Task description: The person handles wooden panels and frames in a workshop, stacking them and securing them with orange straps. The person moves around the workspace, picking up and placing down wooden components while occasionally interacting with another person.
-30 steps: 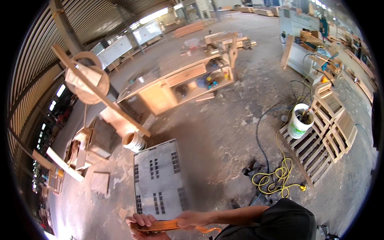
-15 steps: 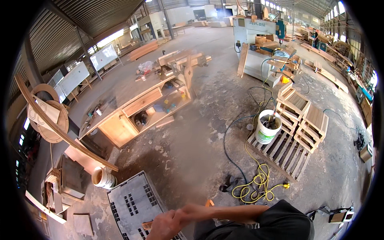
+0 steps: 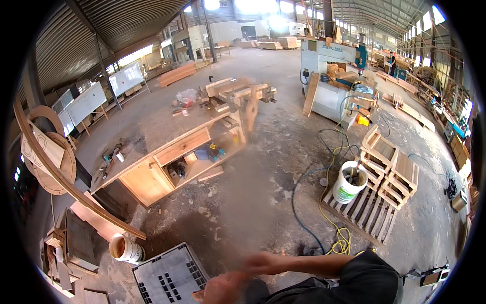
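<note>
My right forearm comes in from the lower right and reaches left. My right hand (image 3: 255, 263) is smeared by motion, and its fingers cannot be made out. Just below and left of it, at the lower edge, is my left hand (image 3: 225, 288), closed. From it sticks out the end of a small brown wooden piece (image 3: 198, 295); the rest of that piece is hidden. Both hands are close together beside the right edge of a grey slotted plastic crate (image 3: 174, 259), whose near part is cut off by the picture's edge.
Ahead stands a wooden workbench (image 3: 147, 182) with open shelves. A white bucket (image 3: 349, 182) and stacked wooden frames (image 3: 387, 152) rest on a slatted pallet (image 3: 362, 218) at right, near a yellow cable (image 3: 342, 240). Another bucket (image 3: 126, 248) stands beyond the crate. A curved wooden strip (image 3: 76, 187) leans left.
My right hand has drawn slightly apart from my left hand, up and to the right. The view has tilted up a little, so the crate and cable sit lower.
</note>
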Motion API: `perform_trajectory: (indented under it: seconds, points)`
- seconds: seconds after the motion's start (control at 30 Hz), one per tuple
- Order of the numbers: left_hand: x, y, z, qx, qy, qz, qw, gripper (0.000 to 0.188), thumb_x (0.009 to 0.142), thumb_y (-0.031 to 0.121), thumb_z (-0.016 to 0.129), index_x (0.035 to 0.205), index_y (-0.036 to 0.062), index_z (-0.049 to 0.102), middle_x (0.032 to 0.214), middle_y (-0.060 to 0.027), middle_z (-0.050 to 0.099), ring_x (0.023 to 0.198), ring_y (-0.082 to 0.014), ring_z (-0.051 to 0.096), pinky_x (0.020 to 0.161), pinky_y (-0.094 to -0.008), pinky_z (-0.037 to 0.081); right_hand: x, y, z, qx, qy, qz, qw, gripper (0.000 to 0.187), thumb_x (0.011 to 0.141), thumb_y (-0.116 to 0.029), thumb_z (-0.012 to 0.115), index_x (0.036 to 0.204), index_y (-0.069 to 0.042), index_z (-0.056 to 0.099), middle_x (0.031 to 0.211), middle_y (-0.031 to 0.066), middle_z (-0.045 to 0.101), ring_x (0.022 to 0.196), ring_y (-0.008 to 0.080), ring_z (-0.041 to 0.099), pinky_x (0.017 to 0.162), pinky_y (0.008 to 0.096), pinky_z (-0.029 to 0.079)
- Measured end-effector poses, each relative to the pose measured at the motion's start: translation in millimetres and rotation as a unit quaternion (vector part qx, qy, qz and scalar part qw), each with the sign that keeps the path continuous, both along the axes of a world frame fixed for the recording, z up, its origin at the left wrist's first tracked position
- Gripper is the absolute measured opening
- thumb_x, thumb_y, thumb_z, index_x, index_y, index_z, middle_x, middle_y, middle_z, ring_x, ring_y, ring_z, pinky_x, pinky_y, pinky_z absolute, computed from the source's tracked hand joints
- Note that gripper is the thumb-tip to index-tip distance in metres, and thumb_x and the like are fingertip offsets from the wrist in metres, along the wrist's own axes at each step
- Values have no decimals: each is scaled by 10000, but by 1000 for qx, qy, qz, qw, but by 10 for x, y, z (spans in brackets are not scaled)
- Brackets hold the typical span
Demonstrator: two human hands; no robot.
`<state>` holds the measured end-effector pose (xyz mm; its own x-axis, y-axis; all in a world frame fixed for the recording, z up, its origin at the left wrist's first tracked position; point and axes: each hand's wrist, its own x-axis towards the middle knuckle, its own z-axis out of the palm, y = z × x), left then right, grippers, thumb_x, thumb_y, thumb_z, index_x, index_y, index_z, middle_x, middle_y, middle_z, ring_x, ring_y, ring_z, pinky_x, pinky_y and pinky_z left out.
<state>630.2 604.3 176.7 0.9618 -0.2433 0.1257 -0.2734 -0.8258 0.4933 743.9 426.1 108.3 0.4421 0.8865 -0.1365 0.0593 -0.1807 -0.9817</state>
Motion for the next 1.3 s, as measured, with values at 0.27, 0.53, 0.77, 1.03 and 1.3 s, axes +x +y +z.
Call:
perform_trajectory:
  seconds: [0.27,0.53,0.77,1.03,1.3]
  points:
    - [593,850,0,-40,-65,52,996,164,841,239,596,922,98,576,801,-128,606,689,-342,599,574,-433,484,718,873,218,-19,22,36,999,295,852,-280,608,1017,-36,619,908,90,647,836,162,589,736,296,466]
    - [1150,1239,-223,4,10,35,999,153,858,227,574,923,91,548,802,-146,587,689,-361,587,542,-452,465,1249,1185,383,-49,-13,15,999,286,842,-288,622,1004,-52,614,863,91,632,818,171,585,717,313,469]
    - [1619,1235,-362,-130,46,113,984,406,754,220,723,1096,74,559,853,-142,611,722,-318,607,629,-375,500,1938,1342,297,-68,170,114,976,284,861,-286,602,1031,-60,574,810,20,586,739,112,543,634,261,447]
    - [2607,1067,-98,-348,-102,297,883,451,798,222,696,1215,132,549,1115,-115,586,861,-295,600,731,-323,505,2644,1589,234,41,302,82,949,361,911,-378,519,1116,-81,531,729,-43,501,634,40,441,507,186,340]
    - [3414,1046,293,-431,-362,332,756,392,867,408,585,917,36,470,674,-49,479,583,-104,460,543,-236,421,3245,1717,270,-2,228,188,955,421,919,-323,518,1233,-43,493,831,-20,509,715,59,441,615,222,375]
